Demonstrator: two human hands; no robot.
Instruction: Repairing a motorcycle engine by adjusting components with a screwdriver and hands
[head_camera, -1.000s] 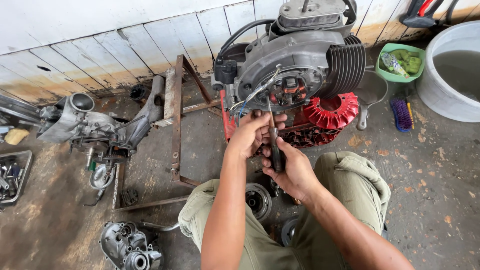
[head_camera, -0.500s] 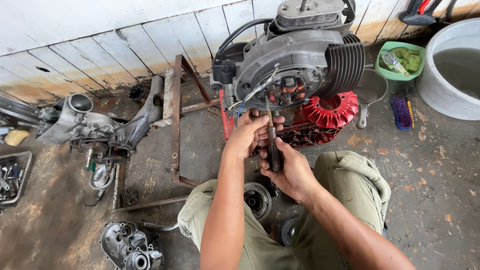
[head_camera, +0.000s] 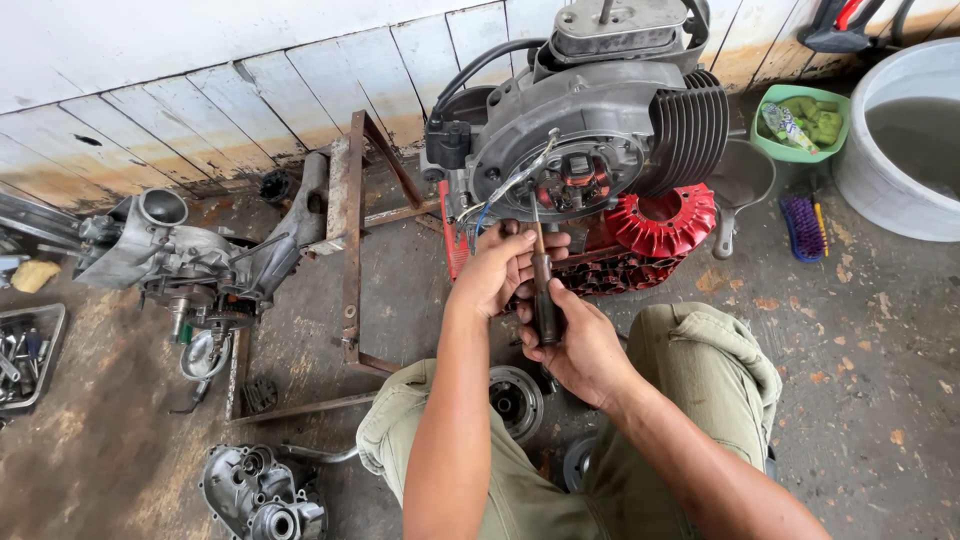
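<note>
Right hand (head_camera: 580, 345) clamped on screwdriver (head_camera: 545, 300) handle; left hand (head_camera: 505, 268) closed round shaft. Tip at 12 o'clock in engine (head_camera: 600, 130) stator. Tool rigid, light, likely greasy; grip handle.

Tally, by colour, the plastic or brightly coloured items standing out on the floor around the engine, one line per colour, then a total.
Red: 1, the fan cover
Green: 1, the bowl
Purple: 1, the scrub brush
Pale grey: 1, the water tub
Total: 4

Grey finned metal engine (head_camera: 610, 130) on the concrete floor (head_camera: 870, 350) before the plank wall (head_camera: 200, 90); red finned fan cover (head_camera: 660, 222) lies before it; round grey water basin (head_camera: 900, 140) to its right.
</note>
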